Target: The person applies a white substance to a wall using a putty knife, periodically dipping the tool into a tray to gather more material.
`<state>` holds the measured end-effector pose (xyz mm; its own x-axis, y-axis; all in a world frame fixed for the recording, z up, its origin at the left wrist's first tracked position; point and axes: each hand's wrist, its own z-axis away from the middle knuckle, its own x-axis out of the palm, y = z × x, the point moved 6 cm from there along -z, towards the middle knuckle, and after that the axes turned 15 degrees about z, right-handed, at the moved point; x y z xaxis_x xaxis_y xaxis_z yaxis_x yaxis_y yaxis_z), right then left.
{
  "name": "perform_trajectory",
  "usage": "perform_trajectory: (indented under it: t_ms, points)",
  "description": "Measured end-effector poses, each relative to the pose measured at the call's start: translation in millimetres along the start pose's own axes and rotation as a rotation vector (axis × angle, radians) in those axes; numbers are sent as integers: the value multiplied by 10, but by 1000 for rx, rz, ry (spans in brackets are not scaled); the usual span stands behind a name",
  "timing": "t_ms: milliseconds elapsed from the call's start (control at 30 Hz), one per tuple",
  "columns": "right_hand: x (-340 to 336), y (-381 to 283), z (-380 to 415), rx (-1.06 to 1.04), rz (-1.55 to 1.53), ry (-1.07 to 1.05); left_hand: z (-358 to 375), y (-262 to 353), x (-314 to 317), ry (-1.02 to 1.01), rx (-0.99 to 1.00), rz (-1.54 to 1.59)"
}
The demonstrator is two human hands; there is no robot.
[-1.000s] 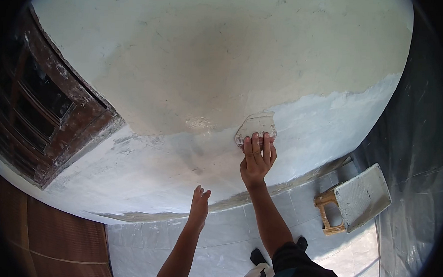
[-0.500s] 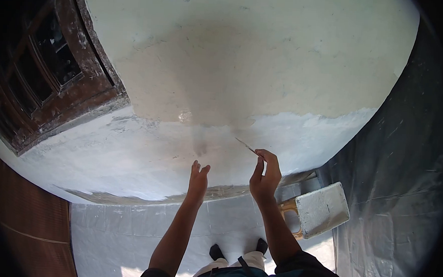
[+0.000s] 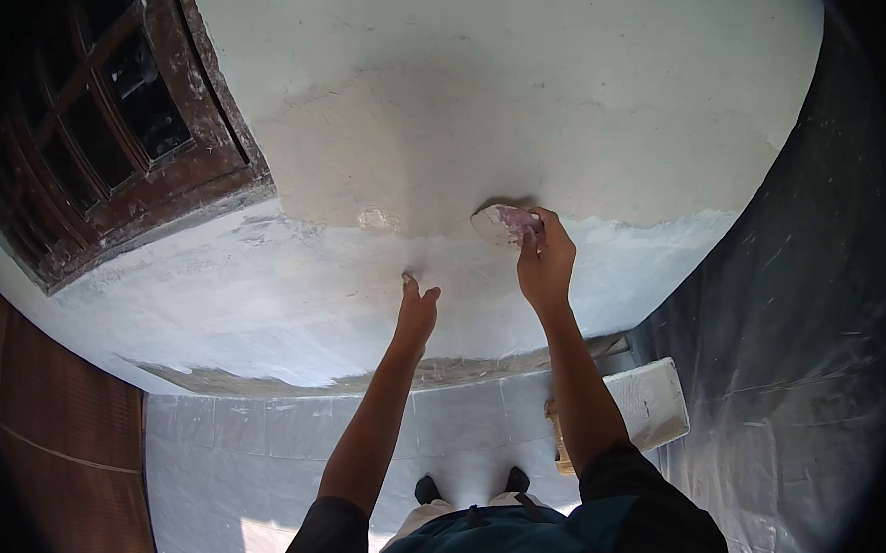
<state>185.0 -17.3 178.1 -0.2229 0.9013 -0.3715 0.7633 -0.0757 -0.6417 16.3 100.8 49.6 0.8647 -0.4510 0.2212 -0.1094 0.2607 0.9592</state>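
Observation:
My right hand (image 3: 548,264) is closed on a piece of sandpaper (image 3: 507,225), a thin reddish sheet smeared with white. The sheet lies against or very near the wall (image 3: 531,131), around the line where beige coating meets white; contact is hard to tell. Lower and to the left, my left hand (image 3: 418,308) holds nothing. Its fingers are apart, and the fingertips are at or close to the white part of the wall. A shiny pale spot (image 3: 377,219) shows on the beige area above it.
At upper left is a brown wooden window (image 3: 120,139) with glass panes. A white paint tray (image 3: 652,403) sits on a wooden stool (image 3: 558,445) by my right arm. Plastic sheeting (image 3: 747,393) hangs at right; grey sheeting (image 3: 254,447) covers the floor.
Both hands have moved up and a little right, my right hand farther. The sandpaper has turned from edge-on to show its face, now at the wall.

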Motion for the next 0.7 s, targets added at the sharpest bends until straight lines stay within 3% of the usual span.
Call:
perform_trajectory:
  t_ms: [100, 200, 267, 400, 600, 700]
  points:
    - [-137, 8, 3, -10, -51, 59, -75, -11, 72, -23, -10, -73]
    - [114, -188, 49, -251, -4, -44, -102, -55, 74, -16, -13, -129]
    - [200, -168, 23, -245, 14, 8, -142, -81, 74, -13, -11, -146]
    - [-106, 7, -46, -19, -62, 131, -170, -98, 82, -21, -20, -114]
    - [173, -94, -19, -182, -41, -42, -232, -154, 151, -37, -105, -184]
    - [-119, 41, -87, -72, 4, 131, -266, -148, 167, -28, -111, -131]
